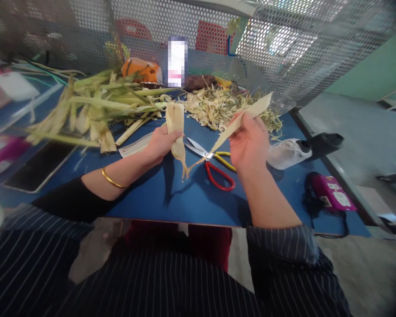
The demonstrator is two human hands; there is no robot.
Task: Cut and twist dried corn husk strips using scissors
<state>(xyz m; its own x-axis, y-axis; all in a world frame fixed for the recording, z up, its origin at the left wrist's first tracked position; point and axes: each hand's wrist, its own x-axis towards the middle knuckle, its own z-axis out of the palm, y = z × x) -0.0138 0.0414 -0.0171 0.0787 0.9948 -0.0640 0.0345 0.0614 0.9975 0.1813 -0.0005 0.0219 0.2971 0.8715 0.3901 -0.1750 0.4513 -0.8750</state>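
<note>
My left hand (163, 141) is closed round a pale, folded plant leaf (175, 119), perhaps a husk, whose frayed tip hangs down. Between the fingers of my right hand (251, 143) is a long, flat strip of leaf (234, 125), running from upper right down to that frayed tip, where the two pieces meet or cross. Below the strip lie scissors (219, 176) with one red and one yellow handle, blades spread apart, touched by neither hand. Under my left wrist rests another pale leaf piece (137, 145) on the blue table (191, 202).
Long green stalks and leaves (95, 105) are heaped at the left, short cut scraps (211, 105) at the back. A dark flat panel (42, 163) lies left. At right are a clear plastic bag (285, 154) and a magenta box (333, 193). Perforated mesh (211, 39) stands behind.
</note>
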